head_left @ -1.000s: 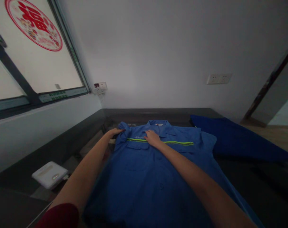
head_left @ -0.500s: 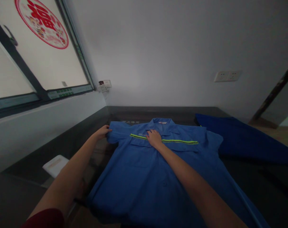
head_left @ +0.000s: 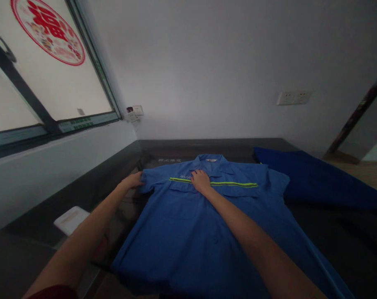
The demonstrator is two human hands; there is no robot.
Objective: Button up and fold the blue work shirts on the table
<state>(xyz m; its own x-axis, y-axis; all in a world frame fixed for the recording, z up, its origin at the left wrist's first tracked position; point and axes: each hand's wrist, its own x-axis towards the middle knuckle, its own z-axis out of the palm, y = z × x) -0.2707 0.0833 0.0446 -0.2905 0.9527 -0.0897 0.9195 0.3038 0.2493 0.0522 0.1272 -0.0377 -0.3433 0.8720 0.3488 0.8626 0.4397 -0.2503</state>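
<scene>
A blue short-sleeved work shirt point(head_left: 182, 224) lies spread out, front side up, with its collar toward the wall and a yellow-green stripe across the chest. At the end of its left-hand sleeve, my left hand point(head_left: 133, 180) is closed on the cuff, fingertips partly hidden by the cloth. My right hand point(head_left: 201, 181) rests flat on the chest beside the button front, over the stripe, its fingers slightly apart.
The shirt lies on a dark, glossy table point(head_left: 188, 143) against the wall. Darker blue folded cloth point(head_left: 312, 178) lies to the right. A white flat object point(head_left: 70, 220) is beside my left forearm. Wall sockets point(head_left: 294, 98) and a window point(head_left: 48, 83) are beyond.
The sleeve in my left hand has come down and lies flatter, uncovering more lettering on the table behind it. My right hand stays on the chest. The view has shifted slightly.
</scene>
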